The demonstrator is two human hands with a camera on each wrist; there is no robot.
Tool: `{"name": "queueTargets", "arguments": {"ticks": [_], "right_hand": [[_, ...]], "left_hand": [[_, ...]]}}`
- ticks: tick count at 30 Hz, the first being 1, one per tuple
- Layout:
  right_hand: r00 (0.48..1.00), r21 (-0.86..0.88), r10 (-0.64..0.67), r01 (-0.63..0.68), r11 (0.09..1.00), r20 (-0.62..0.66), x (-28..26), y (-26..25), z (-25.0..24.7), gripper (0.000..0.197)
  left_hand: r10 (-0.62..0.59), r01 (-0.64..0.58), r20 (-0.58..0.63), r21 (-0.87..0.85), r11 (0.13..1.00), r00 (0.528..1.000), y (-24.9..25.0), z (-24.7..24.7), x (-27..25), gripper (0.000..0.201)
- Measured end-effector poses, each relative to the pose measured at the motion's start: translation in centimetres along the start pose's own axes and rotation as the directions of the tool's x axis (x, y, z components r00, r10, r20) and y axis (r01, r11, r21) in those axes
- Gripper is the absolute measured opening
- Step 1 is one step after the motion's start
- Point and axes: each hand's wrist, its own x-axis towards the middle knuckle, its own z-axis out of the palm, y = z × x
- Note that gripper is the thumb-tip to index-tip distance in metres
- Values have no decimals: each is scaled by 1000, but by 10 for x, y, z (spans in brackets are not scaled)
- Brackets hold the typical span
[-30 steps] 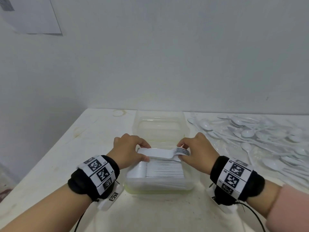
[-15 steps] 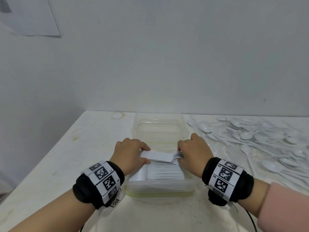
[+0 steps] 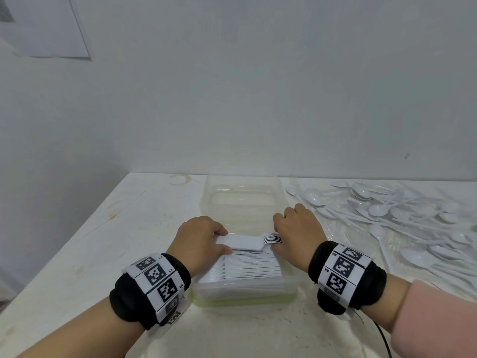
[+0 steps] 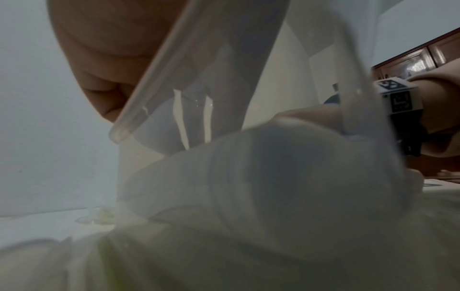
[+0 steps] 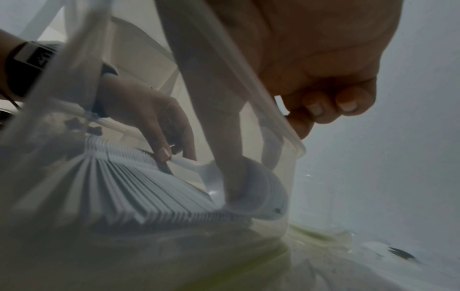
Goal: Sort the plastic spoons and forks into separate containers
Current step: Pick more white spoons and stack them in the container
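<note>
A bundle of stacked white plastic forks [image 3: 247, 242] lies crosswise in the near clear container [image 3: 245, 297], above a row of forks [image 3: 251, 266] packed on edge. My left hand [image 3: 220, 241] grips the bundle's handle end. My right hand [image 3: 279, 239] pinches the tine end. In the right wrist view the bundle [image 5: 191, 169] touches the packed forks [image 5: 119, 187] behind the container wall [image 5: 286, 128]. The left wrist view is blurred, with the container rim [image 4: 149, 82] close up.
A second clear container [image 3: 242, 197], with nothing in it, stands just behind the near one. A large heap of white plastic spoons [image 3: 387, 215] covers the table's right side. Bare white table [image 3: 90, 241] lies to the left, the wall close behind.
Both hands have sunk a little lower with the fork bundle, bringing it down onto the packed forks in the near container.
</note>
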Motion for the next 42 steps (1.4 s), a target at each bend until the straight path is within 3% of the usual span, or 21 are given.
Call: {"name": "queueTargets", "arguments": {"ticks": [13, 42], "right_hand": [[997, 130, 6, -16, 991, 76, -1, 8, -2, 37], [995, 138, -61, 49, 989, 84, 0, 10, -8, 28]], "left_hand": [[0, 0, -3, 18, 1000, 1000, 1, -3, -4, 48], [30, -30, -24, 3, 1000, 999, 0, -3, -4, 34]]}}
